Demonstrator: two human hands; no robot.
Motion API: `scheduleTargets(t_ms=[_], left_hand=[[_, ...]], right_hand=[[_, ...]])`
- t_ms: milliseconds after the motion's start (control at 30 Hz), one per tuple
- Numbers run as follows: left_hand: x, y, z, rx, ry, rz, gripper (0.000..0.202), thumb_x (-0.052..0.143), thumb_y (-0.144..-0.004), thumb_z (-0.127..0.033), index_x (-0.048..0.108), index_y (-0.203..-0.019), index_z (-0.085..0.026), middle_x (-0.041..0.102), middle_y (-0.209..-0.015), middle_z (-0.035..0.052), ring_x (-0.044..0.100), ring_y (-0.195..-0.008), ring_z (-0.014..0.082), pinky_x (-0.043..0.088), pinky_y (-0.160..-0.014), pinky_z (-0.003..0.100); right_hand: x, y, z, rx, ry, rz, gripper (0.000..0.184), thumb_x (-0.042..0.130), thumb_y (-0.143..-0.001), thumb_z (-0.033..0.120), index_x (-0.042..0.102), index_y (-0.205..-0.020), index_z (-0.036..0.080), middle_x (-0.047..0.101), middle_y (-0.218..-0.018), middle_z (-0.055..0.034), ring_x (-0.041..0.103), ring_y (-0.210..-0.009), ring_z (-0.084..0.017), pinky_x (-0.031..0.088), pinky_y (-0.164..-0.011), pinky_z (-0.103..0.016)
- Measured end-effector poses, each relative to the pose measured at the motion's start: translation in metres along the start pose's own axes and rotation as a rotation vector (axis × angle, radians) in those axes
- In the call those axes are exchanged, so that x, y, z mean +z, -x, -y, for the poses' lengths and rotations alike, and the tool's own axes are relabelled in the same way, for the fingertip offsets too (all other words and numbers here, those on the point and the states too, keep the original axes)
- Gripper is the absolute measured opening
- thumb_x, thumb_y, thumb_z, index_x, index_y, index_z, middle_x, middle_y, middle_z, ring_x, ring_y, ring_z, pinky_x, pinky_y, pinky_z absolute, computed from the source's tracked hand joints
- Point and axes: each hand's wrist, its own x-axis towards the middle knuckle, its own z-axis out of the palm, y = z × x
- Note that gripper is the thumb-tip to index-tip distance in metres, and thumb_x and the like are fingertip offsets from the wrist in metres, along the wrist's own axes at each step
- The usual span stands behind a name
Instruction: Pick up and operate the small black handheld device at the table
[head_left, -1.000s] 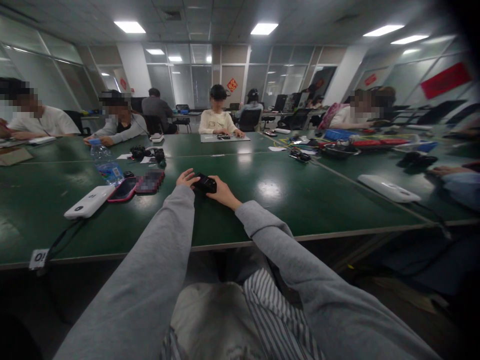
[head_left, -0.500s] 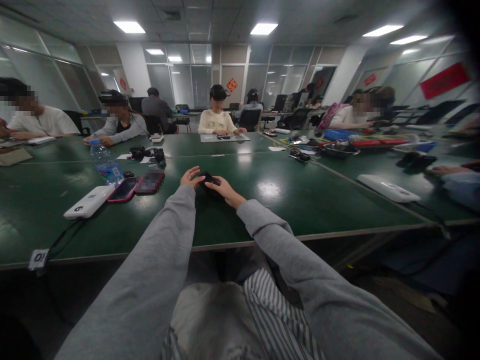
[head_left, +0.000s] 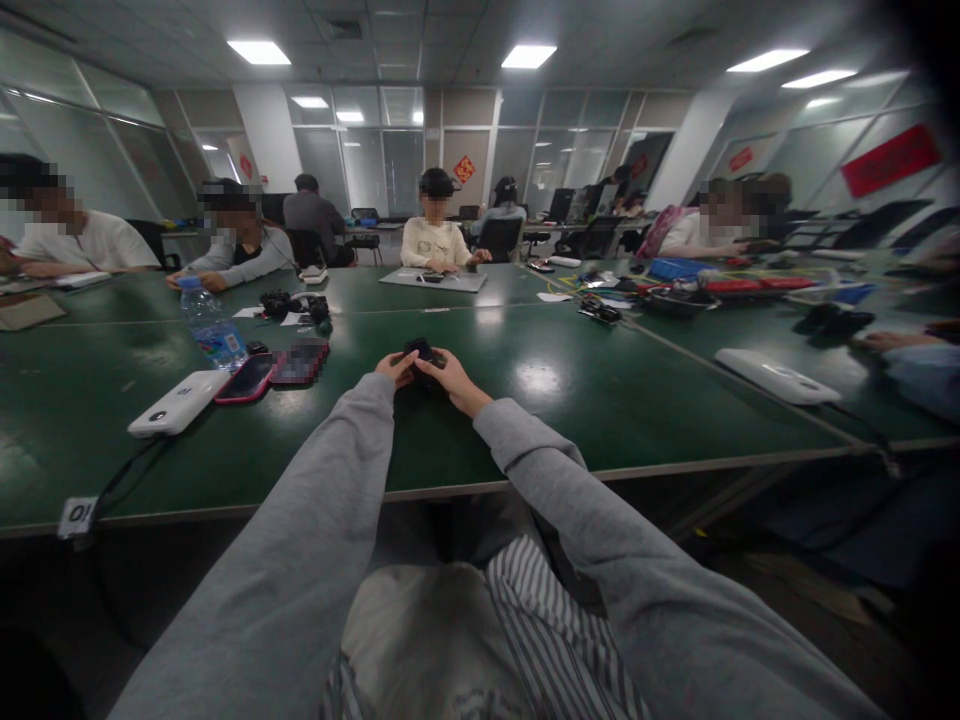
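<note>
A small black object (head_left: 421,349), dark and boxy, is held just above the table in front of me; its exact kind is too small to make out. My left hand (head_left: 397,368) is closed on its left side, thumb across the near face. From the right, my right hand (head_left: 452,378) grips it too, with the thumb resting on it. The fingers behind the object are partly hidden. Under both hands lies the dark green tabletop (head_left: 525,420).
To the left are a white power bank (head_left: 178,404) with a cable, a pink-edged phone (head_left: 246,379), another phone (head_left: 300,361) and a water bottle (head_left: 214,325). Another white power bank (head_left: 776,376) lies right. Across the table a person (head_left: 435,240) sits at a grey board (head_left: 465,283).
My left hand has closed in on the black object; its fingers were raised and spread before. The object has turned more upright. Across the table, the grey board has shifted left.
</note>
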Motion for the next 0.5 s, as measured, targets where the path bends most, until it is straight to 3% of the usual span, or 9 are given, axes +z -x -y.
scheduleTargets(t_ms=[200,500], left_hand=[[-0.0052,-0.0042,-0.0015,0.039,-0.071,-0.082,0.06,0.078,-0.053,-0.04,0.053,-0.101,-0.016,0.061,-0.071,0.0029,0.058,-0.058,0.0095,0.05,-0.062,0.025],[-0.0045,-0.0037,-0.0039,0.05,-0.073,-0.117,0.06,0.08,-0.048,-0.037,0.055,-0.098,-0.016,0.061,-0.069,0.0017,0.057,-0.057,0.0082,0.047,-0.061,0.023]], right_hand=[[0.0004,-0.001,-0.0019,-0.007,0.022,0.01,0.069,0.072,-0.06,0.046,0.044,-0.118,0.02,0.058,-0.101,-0.007,0.059,-0.086,-0.015,0.049,-0.08,-0.034],[0.0014,0.0002,0.0013,0.013,0.021,-0.003,0.066,0.069,-0.063,0.049,0.044,-0.117,0.021,0.057,-0.1,-0.0062,0.059,-0.081,-0.014,0.049,-0.075,-0.032]])
